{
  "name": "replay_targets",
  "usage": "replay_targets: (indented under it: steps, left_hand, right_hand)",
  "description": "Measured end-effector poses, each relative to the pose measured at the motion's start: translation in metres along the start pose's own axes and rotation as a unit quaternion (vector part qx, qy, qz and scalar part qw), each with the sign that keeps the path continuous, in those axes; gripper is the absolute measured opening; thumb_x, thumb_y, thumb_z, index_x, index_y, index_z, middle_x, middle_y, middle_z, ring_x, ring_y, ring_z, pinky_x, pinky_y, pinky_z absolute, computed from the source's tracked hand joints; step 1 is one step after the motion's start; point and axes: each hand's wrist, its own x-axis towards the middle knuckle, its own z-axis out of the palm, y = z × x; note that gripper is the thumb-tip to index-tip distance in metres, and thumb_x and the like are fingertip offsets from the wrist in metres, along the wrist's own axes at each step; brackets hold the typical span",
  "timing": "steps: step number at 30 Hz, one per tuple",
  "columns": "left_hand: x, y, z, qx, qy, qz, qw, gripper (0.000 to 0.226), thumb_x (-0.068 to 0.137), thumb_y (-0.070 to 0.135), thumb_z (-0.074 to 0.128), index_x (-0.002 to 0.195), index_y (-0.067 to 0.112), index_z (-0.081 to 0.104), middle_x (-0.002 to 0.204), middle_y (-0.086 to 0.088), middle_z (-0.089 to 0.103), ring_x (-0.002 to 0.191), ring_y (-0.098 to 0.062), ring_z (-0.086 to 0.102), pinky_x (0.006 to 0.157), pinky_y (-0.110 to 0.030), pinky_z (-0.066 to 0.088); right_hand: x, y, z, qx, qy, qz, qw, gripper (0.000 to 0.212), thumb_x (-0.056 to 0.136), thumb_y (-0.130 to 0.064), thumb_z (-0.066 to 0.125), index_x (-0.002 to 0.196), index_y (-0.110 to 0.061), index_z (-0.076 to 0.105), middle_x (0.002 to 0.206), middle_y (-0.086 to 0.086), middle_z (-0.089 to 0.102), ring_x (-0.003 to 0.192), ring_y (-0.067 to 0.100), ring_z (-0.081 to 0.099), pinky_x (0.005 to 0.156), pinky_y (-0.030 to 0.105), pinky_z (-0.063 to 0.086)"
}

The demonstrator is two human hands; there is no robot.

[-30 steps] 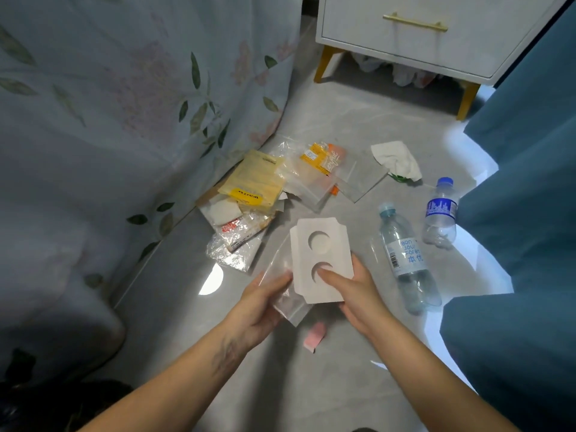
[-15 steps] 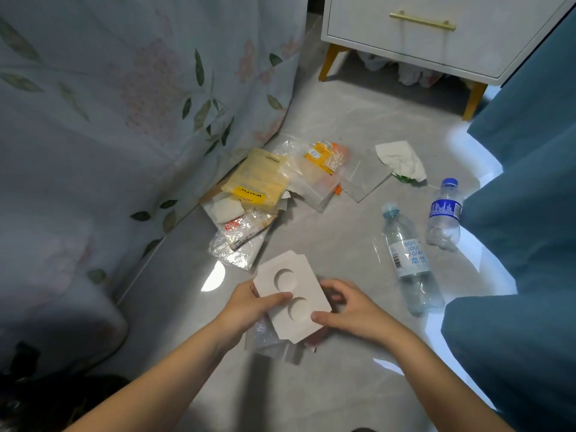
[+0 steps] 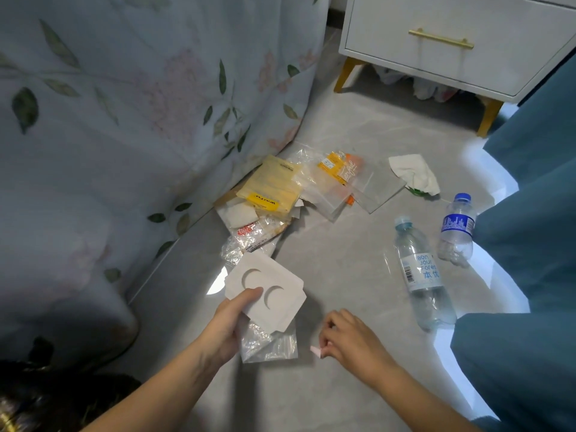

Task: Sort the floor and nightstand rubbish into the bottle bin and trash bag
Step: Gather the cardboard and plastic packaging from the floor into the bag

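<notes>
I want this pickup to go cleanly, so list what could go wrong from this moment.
1. The left hand grips both the white card and the clear plastic bag hanging below it; the slick bag could slip free.
2. The right hand pinches the small pink scrap lying on the floor; it may be fumbled.
3. Two plastic bottles lie beside the wrapper pile; they might get bagged with trash instead of binned.
</notes>
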Motion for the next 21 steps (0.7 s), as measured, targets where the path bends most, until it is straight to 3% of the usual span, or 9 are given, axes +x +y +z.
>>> replay_targets:
  steps: [3, 8, 11, 14, 16, 19, 21]
  left_hand:
    - [0.001, 0.001, -0.003, -0.013, -0.007, -0.008, 1.000, 0.051, 0.069, 0.020, 0.069, 0.117, 0.006, 0.061, 0.094, -0.014, 0.073, 0.079, -0.026, 0.072, 0.067, -0.036, 0.059]
    - [0.006, 0.005, 0.000, -0.027, -0.012, -0.025, 0.999, 0.049, 0.072, 0.014, 0.074, 0.119, 0.007, 0.060, 0.096, -0.015, 0.073, 0.081, -0.028, 0.072, 0.071, -0.038, 0.059]
    - [0.010, 0.016, 0.004, -0.021, -0.008, -0.019, 1.000, 0.053, 0.068, 0.017, 0.074, 0.119, 0.008, 0.060, 0.101, -0.016, 0.072, 0.086, -0.029, 0.071, 0.075, -0.039, 0.058]
    - [0.012, 0.027, 0.007, -0.036, 0.001, -0.009, 0.999, 0.057, 0.067, 0.019, 0.073, 0.121, 0.007, 0.059, 0.107, -0.018, 0.071, 0.092, -0.031, 0.069, 0.084, -0.043, 0.056]
    - [0.012, 0.031, 0.008, -0.055, 0.010, -0.008, 0.998, 0.057, 0.068, 0.018, 0.073, 0.122, 0.007, 0.060, 0.110, -0.019, 0.070, 0.094, -0.032, 0.068, 0.088, -0.045, 0.054]
    - [0.013, 0.031, 0.008, -0.077, 0.010, -0.015, 0.997, 0.042, 0.077, 0.011, 0.072, 0.118, 0.007, 0.061, 0.102, -0.017, 0.072, 0.086, -0.030, 0.070, 0.076, -0.042, 0.059]
    - [0.014, 0.032, 0.007, -0.085, 0.004, -0.019, 0.996, 0.037, 0.082, 0.011, 0.066, 0.118, 0.006, 0.061, 0.099, -0.017, 0.073, 0.081, -0.029, 0.072, 0.068, -0.039, 0.059]
  right_hand:
    - [0.005, -0.001, 0.000, -0.057, -0.008, -0.049, 0.997, 0.036, 0.049, -0.052, 0.085, 0.063, -0.030, 0.061, 0.074, -0.016, 0.055, 0.074, 0.004, 0.045, 0.057, 0.013, 0.041]
    - [0.017, 0.001, -0.002, -0.100, -0.029, -0.059, 0.993, 0.032, 0.058, -0.045, 0.085, 0.067, -0.026, 0.061, 0.069, -0.012, 0.058, 0.073, 0.010, 0.050, 0.058, 0.018, 0.043]
    - [0.044, 0.011, -0.025, 0.020, -0.063, 0.037, 0.997, 0.020, 0.088, -0.041, 0.061, 0.090, -0.021, 0.062, 0.092, 0.001, 0.060, 0.092, 0.020, 0.056, 0.076, 0.027, 0.044]
    - [0.088, 0.033, -0.060, 0.118, 0.012, 0.146, 0.982, 0.020, 0.088, -0.036, 0.062, 0.092, -0.017, 0.068, 0.093, 0.006, 0.065, 0.097, 0.021, 0.054, 0.081, 0.030, 0.044]
    - [0.120, 0.046, -0.082, 0.071, 0.047, 0.172, 0.981, 0.020, 0.086, -0.032, 0.066, 0.091, -0.014, 0.073, 0.094, 0.008, 0.068, 0.100, 0.024, 0.052, 0.081, 0.032, 0.042]
    - [0.157, 0.055, -0.102, -0.002, 0.099, 0.198, 0.975, 0.019, 0.083, -0.035, 0.070, 0.088, -0.019, 0.076, 0.121, 0.003, 0.057, 0.123, 0.024, 0.039, 0.097, 0.030, 0.030]
    - [0.174, 0.052, -0.104, -0.043, 0.077, 0.196, 0.977, 0.017, 0.084, -0.038, 0.068, 0.086, -0.023, 0.076, 0.150, 0.002, 0.034, 0.141, 0.024, 0.019, 0.109, 0.031, 0.016]
